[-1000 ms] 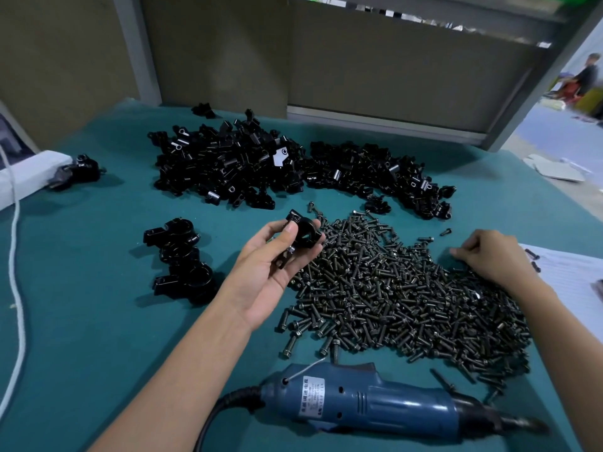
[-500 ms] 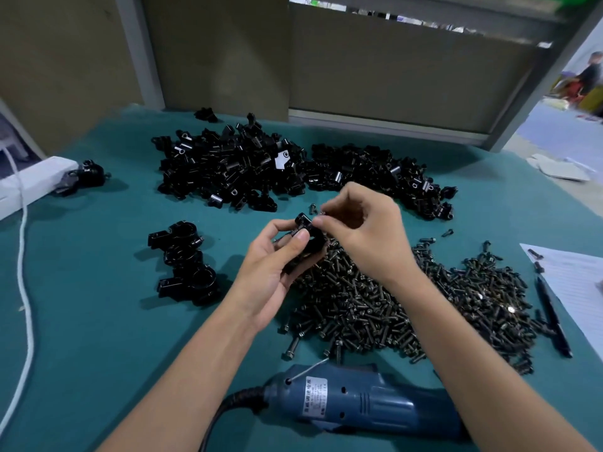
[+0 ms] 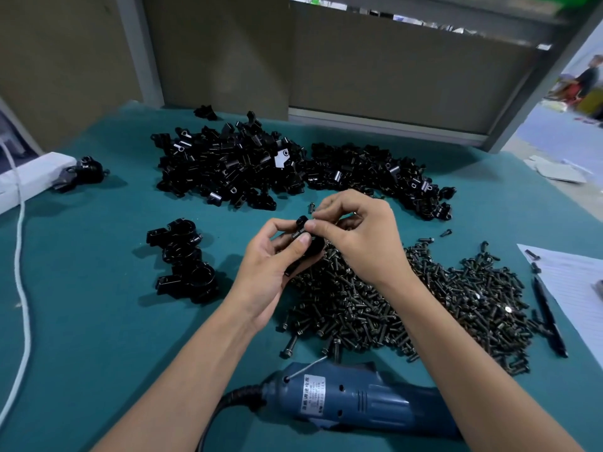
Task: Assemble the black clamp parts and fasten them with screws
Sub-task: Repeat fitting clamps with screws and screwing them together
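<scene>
We hold one black clamp [image 3: 301, 223] in the air, above the far-left edge of the screw pile [image 3: 408, 305] and just in front of the big heap of loose clamp parts [image 3: 248, 164]. The grip of our left hand [image 3: 270, 272] is closed around the clamp body, with the thumb on top and the other fingers under it. The grip of our right hand [image 3: 359, 236] is pinched at the upper ear of the clamp. We judge that it holds a screw there, but the fingertips cover it and we cannot see it clearly.

So the step in hand seems to be starting a screw into its hole with the fingers. The next move calls for the screw to sit straight in the thread. After that the right hand must let go and take the blue electric screwdriver [image 3: 359, 399], which lies on the desk [image 3: 81, 321] close to us, partly under our right forearm. A few clamps that look finished [image 3: 186, 259] lie to the left, apart from both piles.
</scene>
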A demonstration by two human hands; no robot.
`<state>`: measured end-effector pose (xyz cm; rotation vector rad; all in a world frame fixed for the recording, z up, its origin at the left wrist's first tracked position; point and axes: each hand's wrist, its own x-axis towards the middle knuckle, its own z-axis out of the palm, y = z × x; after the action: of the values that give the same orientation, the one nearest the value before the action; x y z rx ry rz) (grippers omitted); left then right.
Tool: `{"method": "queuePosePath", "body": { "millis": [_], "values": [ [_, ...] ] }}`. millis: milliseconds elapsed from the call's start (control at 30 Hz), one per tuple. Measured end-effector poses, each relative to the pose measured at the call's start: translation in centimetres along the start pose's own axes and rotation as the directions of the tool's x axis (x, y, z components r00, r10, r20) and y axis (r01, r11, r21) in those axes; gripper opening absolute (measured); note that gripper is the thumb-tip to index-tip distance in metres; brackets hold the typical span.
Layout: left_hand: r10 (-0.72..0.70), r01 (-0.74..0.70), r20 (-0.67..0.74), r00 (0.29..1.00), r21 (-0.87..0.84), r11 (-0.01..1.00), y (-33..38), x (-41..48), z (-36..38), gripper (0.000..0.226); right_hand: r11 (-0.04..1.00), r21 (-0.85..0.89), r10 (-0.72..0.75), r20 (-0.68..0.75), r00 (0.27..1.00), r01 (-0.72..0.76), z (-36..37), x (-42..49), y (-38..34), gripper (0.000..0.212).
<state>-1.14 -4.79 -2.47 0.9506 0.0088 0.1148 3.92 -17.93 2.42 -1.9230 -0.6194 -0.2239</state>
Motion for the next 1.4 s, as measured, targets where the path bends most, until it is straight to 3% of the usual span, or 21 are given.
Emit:
{"method": "queuePosePath", "body": {
  "millis": [133,200,267,300,367,433,500,600,700,833,900,1133,1300,1400],
  "values": [
    [-0.023,0.024,0.017,1.000,-0.056,0.998,0.2,-0.1,0.2,0.024,0.998,0.068,-0.002,0.032,0.999,-0.001,-1.2,-0.2,-0.3,0.003],
    [-0.039,0.042,0.033,0.999,-0.109,0.993,0.4,0.0,0.4,0.027,0.999,-0.031,-0.038,-0.009,0.999,0.038,-2.8,-0.2,0.2,0.007],
    [-0.063,0.069,0.035,0.997,-0.181,0.981,0.5,0.1,0.4,0.028,0.970,-0.241,0.016,-0.060,0.998,-0.030,-5.5,0.1,1.7,0.017],
    [-0.072,0.078,0.033,0.997,-0.211,0.974,0.5,0.1,0.4,0.028,0.912,-0.398,0.074,-0.083,0.994,-0.101,-7.3,0.2,3.0,0.020],
    [-0.078,0.083,0.029,0.997,-0.238,0.968,0.6,0.0,0.3,0.031,0.650,-0.706,0.242,-0.158,0.957,-0.281,-11.5,0.5,6.3,0.030],
    [-0.075,0.080,0.027,0.997,-0.244,0.967,0.7,0.0,0.1,0.033,0.374,-0.830,0.435,-0.237,0.869,-0.414,-15.4,0.2,9.2,0.042],
    [-0.073,0.077,0.028,0.997,-0.235,0.969,0.7,0.1,0.1,0.032,0.259,-0.847,0.552,-0.266,0.791,-0.465,-17.6,-0.2,11.1,0.044],
    [-0.084,0.088,0.029,0.996,-0.204,0.975,0.6,0.1,0.2,0.027,0.268,-0.851,0.581,-0.232,0.780,-0.453,-18.8,-0.5,12.5,0.027],
    [-0.089,0.094,0.033,0.995,-0.199,0.975,0.5,0.1,0.1,0.024,0.312,-0.844,0.522,-0.231,0.821,-0.436,-19.1,-0.8,13.3,0.029],
    [-0.098,0.103,0.036,0.995,-0.196,0.975,0.5,0.1,0.0,0.024,0.264,-0.867,0.516,-0.244,0.821,-0.424,-19.0,-1.1,13.8,0.020],
    [-0.101,0.107,0.042,0.994,-0.193,0.975,0.5,0.1,0.1,0.022,0.293,-0.851,0.503,-0.252,0.827,-0.437,-19.0,-1.1,13.7,0.015],
    [-0.106,0.110,0.035,0.994,-0.186,0.976,0.4,0.1,0.2,0.026,0.411,-0.811,0.438,-0.225,0.870,-0.416,-18.8,-0.8,14.1,0.024],
    [-0.109,0.113,0.035,0.993,-0.185,0.976,0.4,0.1,0.2,0.025,0.388,-0.819,0.498,-0.199,0.844,-0.422,-18.6,0.6,13.3,0.005],
    [-0.119,0.125,0.039,0.992,-0.219,0.968,0.4,0.1,0.1,0.028,0.359,-0.848,0.499,-0.178,0.848,-0.389,-17.4,1.6,11.8,0.007]
  ]
}}
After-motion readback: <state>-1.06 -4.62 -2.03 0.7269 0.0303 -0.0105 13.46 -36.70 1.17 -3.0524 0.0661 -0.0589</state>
